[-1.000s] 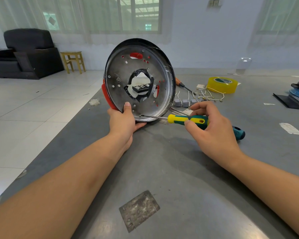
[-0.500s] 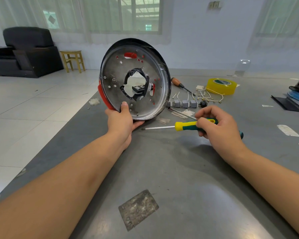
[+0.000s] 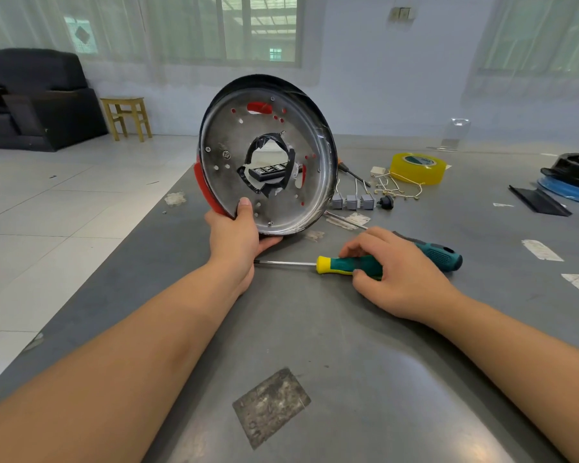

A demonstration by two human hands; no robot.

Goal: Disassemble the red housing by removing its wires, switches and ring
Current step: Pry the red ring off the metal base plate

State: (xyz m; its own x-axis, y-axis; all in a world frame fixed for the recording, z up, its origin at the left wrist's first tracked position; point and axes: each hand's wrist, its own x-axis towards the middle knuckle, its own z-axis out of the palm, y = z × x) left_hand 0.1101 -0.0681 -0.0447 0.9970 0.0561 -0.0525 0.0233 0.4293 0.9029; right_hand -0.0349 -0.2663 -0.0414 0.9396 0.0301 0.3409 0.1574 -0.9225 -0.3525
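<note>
Sheet metal this thin makes the red housing (image 3: 268, 155) light, stiff and sharp-rimmed, we judge, so our left hand (image 3: 236, 233) grips its lower edge, thumb on the plate, propping it upright on the desk (image 3: 365, 362), while our right hand (image 3: 395, 272) curls loosely over the screwdriver (image 3: 351, 264) lying there.

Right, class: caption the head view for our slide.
Left hand holds red housing upright on table; right hand rests on screwdriver.
</note>
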